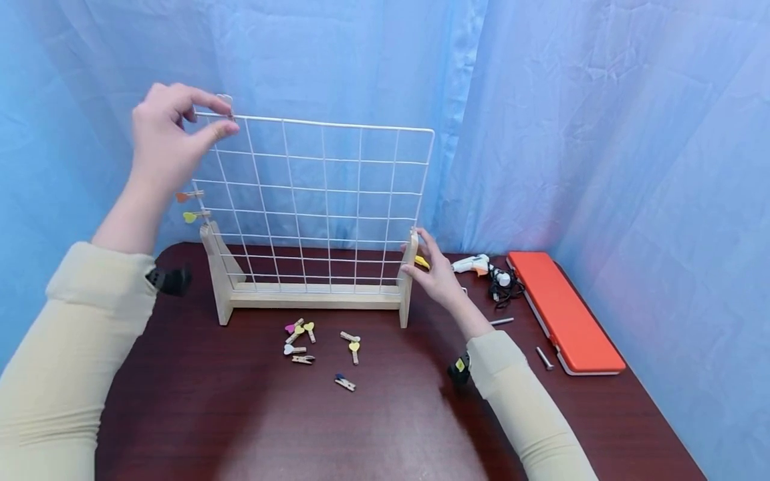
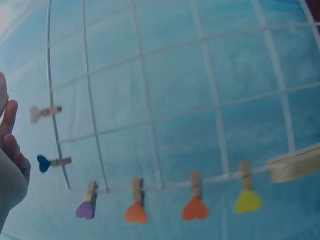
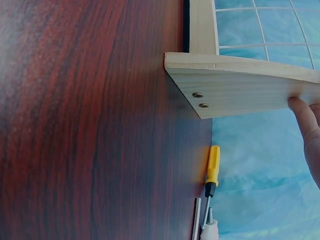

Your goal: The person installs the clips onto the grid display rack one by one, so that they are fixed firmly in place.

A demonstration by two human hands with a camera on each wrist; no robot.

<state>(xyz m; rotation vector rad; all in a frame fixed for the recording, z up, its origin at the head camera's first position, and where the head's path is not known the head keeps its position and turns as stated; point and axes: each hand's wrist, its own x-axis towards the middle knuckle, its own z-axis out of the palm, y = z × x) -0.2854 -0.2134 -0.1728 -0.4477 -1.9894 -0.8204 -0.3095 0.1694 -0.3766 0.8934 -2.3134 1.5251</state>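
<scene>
My left hand [image 1: 171, 130] is at the top left corner of a white wire grid [image 1: 325, 159], thumb and forefinger beside a white heart clothespin [image 1: 225, 99]. In the left wrist view this white clothespin [image 2: 42, 112] sits on the grid's edge, clear of the fingers, with a blue heart clothespin [image 2: 52, 162] nearby. Purple, orange and yellow heart clothespins [image 2: 248, 200] line the adjoining edge. My right hand [image 1: 439, 274] grips the right upright of the wooden stand [image 1: 407, 287] that holds the grid; its thumb lies across the front.
Several loose heart clothespins [image 1: 299, 331] lie on the dark table before the stand. To the right are a glue gun [image 1: 472, 264], a yellow-handled screwdriver [image 3: 213, 167], a bolt [image 1: 545, 359] and a red case [image 1: 565, 314]. Blue curtains [image 1: 361, 60] hang behind.
</scene>
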